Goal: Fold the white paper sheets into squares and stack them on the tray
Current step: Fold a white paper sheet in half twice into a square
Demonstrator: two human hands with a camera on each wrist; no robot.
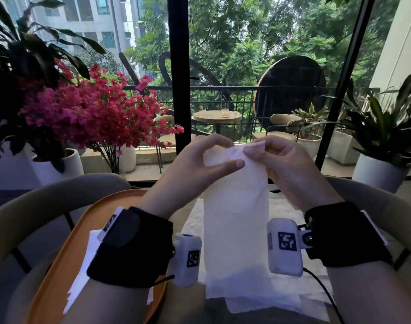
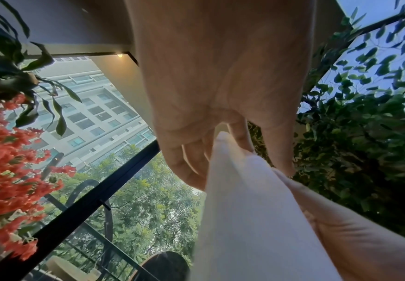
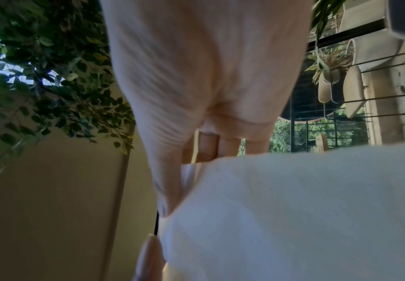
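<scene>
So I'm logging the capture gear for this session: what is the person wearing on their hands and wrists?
Both hands, left hand and right hand, are bare, with no gloves. Each wrist carries a wide black wristband, the other on the right. A rounded white camera housing with a square black-and-white marker is mounted on each band's inner side, the right one larger in view. A thin black cable trails from the right unit.

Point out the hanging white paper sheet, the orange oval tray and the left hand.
white paper sheet (image 1: 236,230), head view, middle of the hanging part.
orange oval tray (image 1: 83,220), head view, bare rim.
left hand (image 1: 190,169), head view, back of hand.
</scene>
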